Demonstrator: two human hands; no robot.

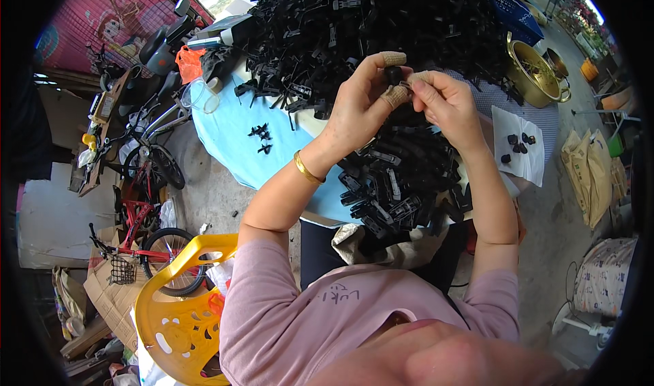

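In the head view, the left hand [360,101] gripped a small black part [394,75] between covered fingertips, above the counter [238,144]. The right hand [449,105] met it there, thumb and fingers drawn together; whether they gripped the part could not be told. A big black pile [313,35] lay beyond, a smaller heap [402,171] nearer the body, and a white sheet [501,121] to the right.

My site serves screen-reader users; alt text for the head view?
A left hand and right hand hold a small black part above a table heaped with black pieces; gold pot at right, yellow chair at lower left.
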